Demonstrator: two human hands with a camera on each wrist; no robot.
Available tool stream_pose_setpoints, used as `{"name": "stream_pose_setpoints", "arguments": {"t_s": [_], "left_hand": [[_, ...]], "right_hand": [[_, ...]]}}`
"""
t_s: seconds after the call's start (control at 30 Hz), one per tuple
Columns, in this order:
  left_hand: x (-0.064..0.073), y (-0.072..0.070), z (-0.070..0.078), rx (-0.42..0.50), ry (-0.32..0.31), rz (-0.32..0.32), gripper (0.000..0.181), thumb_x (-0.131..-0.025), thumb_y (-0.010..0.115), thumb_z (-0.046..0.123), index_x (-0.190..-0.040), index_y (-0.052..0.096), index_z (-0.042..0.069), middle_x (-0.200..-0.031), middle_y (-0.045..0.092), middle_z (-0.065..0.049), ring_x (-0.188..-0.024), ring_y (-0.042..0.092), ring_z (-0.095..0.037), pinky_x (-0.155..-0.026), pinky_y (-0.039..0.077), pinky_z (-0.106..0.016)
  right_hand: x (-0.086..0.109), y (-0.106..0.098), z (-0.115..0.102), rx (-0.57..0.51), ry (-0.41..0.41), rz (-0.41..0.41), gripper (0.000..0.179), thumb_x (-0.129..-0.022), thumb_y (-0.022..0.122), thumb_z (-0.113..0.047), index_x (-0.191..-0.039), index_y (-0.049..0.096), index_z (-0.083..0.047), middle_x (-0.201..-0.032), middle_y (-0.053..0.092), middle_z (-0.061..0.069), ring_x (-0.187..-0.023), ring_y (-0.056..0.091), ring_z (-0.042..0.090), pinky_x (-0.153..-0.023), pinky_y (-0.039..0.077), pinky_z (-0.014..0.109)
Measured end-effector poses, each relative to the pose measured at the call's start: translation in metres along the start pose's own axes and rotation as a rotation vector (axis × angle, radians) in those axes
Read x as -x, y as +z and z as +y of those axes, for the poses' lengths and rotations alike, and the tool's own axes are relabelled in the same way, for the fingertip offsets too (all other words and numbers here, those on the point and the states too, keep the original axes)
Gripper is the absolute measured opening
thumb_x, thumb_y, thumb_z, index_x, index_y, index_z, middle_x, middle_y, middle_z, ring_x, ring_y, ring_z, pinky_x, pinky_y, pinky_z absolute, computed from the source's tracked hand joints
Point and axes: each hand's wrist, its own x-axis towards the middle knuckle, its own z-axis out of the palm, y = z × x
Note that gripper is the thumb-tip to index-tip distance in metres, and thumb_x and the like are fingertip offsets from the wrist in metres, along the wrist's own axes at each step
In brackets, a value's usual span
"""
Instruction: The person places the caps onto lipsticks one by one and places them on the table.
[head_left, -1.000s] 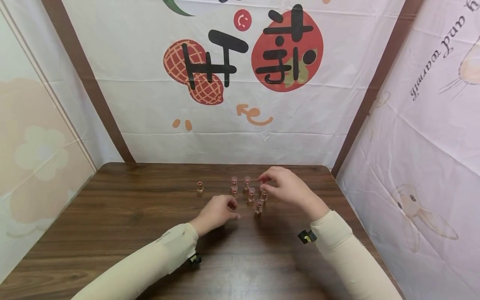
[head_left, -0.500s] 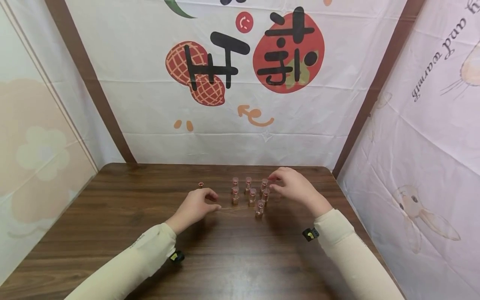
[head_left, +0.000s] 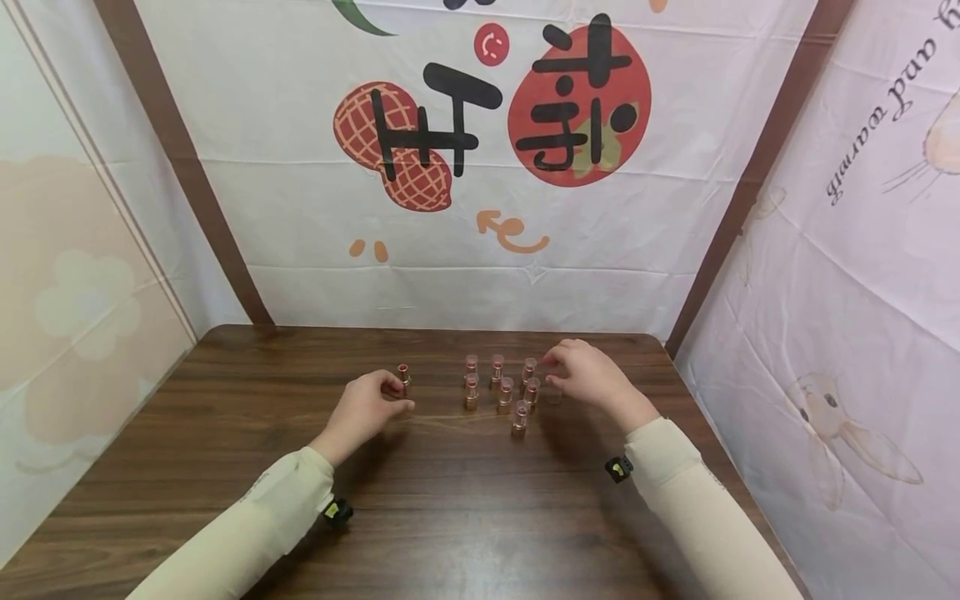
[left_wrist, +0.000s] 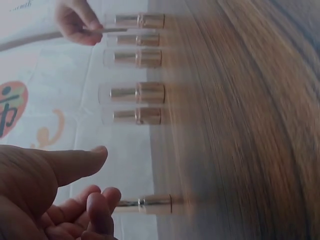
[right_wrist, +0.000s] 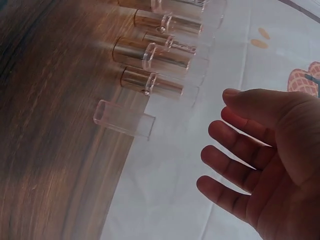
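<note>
My left hand [head_left: 366,410] is beside an uncapped lipstick [head_left: 404,377] that stands upright, apart from the others. In the left wrist view, its fingertips overlap the top of this lipstick [left_wrist: 156,204], while the thumb is held well away. Several lipsticks with clear caps [head_left: 506,392] stand upright in a loose cluster farther right. Just past that cluster, my right hand [head_left: 592,375] hovers with fingers spread and holds nothing. Below its fingers, a loose clear cap [right_wrist: 124,119] stands on the table by the nearest capped lipstick [right_wrist: 152,82].
The brown wood-grain table [head_left: 450,517] has a white printed cloth [head_left: 465,292] behind it. More printed cloth [head_left: 840,333] hangs along the right side. Dark wrist cameras [head_left: 618,468] sit under both sleeves.
My left hand has moved left from the cluster to the uncapped lipstick. The right hand has drawn back slightly right from the lipsticks, and the loose clear cap now shows beneath it.
</note>
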Motion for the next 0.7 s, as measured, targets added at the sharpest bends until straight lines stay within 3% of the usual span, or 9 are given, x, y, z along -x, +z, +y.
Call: {"name": "stream_pose_setpoints", "arguments": {"t_s": [0.3, 0.7], "left_hand": [[-0.005, -0.006, -0.01, -0.016, -0.06, 0.047, 0.039, -0.084, 0.085, 0.028, -0.107, 0.066, 0.003, -0.102, 0.072, -0.01, -0.094, 0.068, -0.026, -0.083, 0.053, -0.046], [-0.019, 0.005, -0.021, -0.001, -0.132, 0.005, 0.054, -0.087, 0.083, 0.03, -0.125, 0.059, 0.0, -0.119, 0.068, -0.017, -0.108, 0.065, -0.031, -0.091, 0.052, -0.05]], "right_hand": [[-0.003, 0.006, 0.003, 0.064, 0.018, -0.044, 0.032, -0.092, 0.076, -0.022, -0.121, 0.073, -0.009, -0.118, 0.069, 0.007, -0.113, 0.063, 0.029, -0.1, 0.05, 0.047], [-0.008, 0.019, 0.014, 0.02, 0.067, -0.085, 0.037, -0.089, 0.08, -0.019, -0.124, 0.071, -0.009, -0.123, 0.068, 0.007, -0.117, 0.063, 0.03, -0.1, 0.051, 0.049]]}}
